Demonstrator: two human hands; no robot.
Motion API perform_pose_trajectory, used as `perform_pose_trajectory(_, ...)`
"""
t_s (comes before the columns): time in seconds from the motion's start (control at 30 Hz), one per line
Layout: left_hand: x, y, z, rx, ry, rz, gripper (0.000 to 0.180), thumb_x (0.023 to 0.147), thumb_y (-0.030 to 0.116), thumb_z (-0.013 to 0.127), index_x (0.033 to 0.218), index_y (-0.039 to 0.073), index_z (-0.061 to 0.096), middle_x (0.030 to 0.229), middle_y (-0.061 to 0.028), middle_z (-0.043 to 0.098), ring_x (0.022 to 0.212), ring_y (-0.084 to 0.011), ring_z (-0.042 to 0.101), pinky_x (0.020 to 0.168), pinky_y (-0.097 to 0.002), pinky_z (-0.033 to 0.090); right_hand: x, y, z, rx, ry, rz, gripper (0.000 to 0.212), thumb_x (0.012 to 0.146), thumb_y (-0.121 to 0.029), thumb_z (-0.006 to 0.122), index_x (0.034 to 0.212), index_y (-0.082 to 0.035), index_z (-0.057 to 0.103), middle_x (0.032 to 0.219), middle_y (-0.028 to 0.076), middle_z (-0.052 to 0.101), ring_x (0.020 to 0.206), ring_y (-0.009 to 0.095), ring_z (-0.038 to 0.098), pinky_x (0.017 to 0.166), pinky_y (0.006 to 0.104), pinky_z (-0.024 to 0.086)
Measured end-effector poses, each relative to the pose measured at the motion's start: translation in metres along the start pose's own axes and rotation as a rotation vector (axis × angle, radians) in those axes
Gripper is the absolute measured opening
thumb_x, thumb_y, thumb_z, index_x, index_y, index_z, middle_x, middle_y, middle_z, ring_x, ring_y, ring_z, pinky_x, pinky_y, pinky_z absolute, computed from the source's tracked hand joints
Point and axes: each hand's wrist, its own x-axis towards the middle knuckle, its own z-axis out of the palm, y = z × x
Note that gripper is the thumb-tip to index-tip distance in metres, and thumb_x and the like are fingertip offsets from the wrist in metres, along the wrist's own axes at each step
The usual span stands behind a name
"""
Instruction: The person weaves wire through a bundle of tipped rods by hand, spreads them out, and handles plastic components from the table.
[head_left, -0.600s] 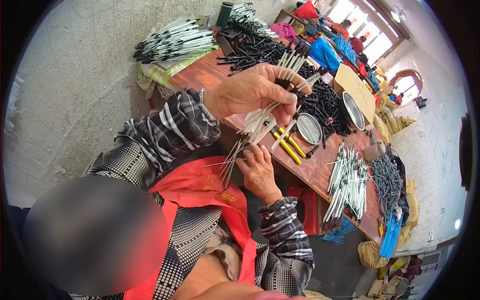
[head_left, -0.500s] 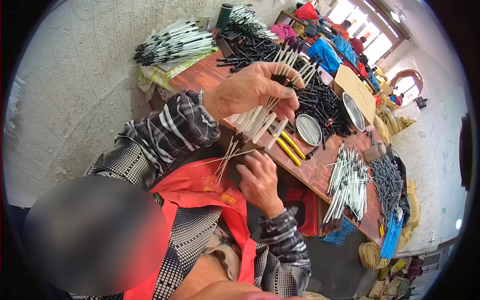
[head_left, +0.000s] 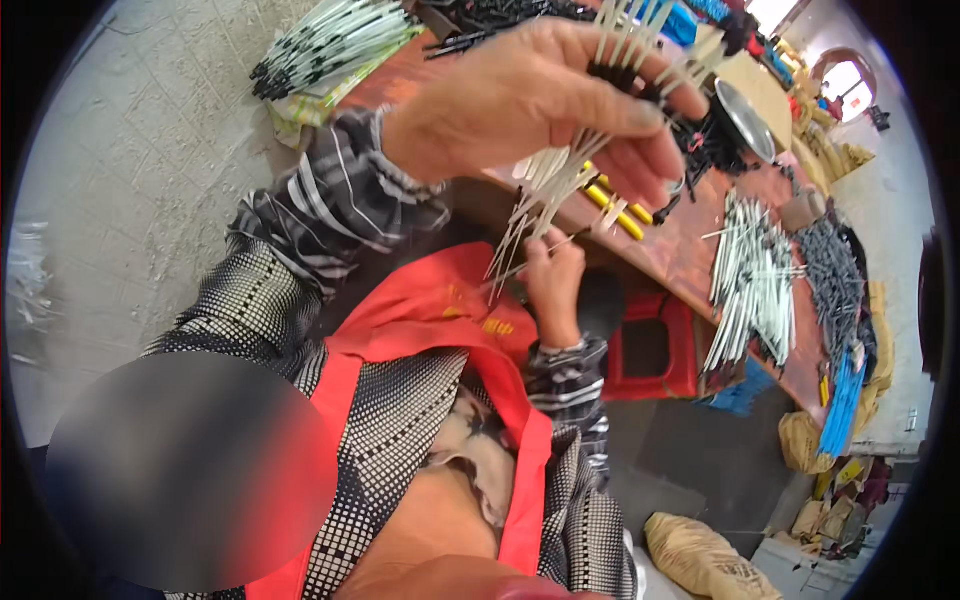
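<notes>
Sticks (head_left: 560, 180), thin and white with black tips, fan out of my left hand (head_left: 540, 95), which is closed around them above the near edge of the surface (head_left: 690, 260). My right hand (head_left: 552, 280) sits lower, just below that edge, over my red apron (head_left: 440, 320), pinching a single stick (head_left: 530, 268) between its fingertips. Two yellow rods (head_left: 615, 210) lie on the surface just behind the fan. A metal bowl (head_left: 745, 115) stands further back. More white sticks lie in a pile (head_left: 750, 285) toward the right end.
</notes>
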Motion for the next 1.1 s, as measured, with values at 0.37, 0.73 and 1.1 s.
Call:
perform_pose_trajectory(0.37,-0.006,0.004,0.006,-0.021,-0.061,-0.057,0.034,0.097,0.006,0.056,0.129,-0.004,0.053,0.099,-0.0227,0.071,0.087,-0.0318,0.073,0.08,-0.0414,0.061,-0.007,-0.008,-0.056,0.389,-0.692,0.024,0.068,0.075,-0.005,0.07,0.139,0.003,0.049,0.128,0.01,0.059,0.114,0.016,0.055,0.088,0.0317,0.05)
perform_pose_trajectory(0.73,0.024,-0.036,-0.039,-0.174,0.08,-0.06,0.031,0.096,0.007,0.062,0.124,-0.004,0.058,0.1,-0.0163,0.072,0.089,-0.0247,0.073,0.084,-0.0362,0.059,0.016,0.042,0.009,0.294,-0.533,-0.026,0.027,0.096,-0.024,0.062,0.095,0.002,0.071,0.073,0.008,0.069,0.068,0.017,0.064,0.064,0.0347,0.05)
perform_pose_trajectory(1.1,0.03,-0.023,-0.043,-0.074,0.026,0.025,0.016,0.094,0.002,0.063,0.109,-0.003,0.063,0.094,-0.0147,0.072,0.087,-0.0244,0.073,0.08,-0.0342,0.061,0.042,0.027,0.0,-0.154,-0.18,-0.172,0.027,0.091,-0.019,0.069,0.075,0.003,0.068,0.056,0.007,0.056,0.055,0.012,0.054,0.052,0.0348,0.043)
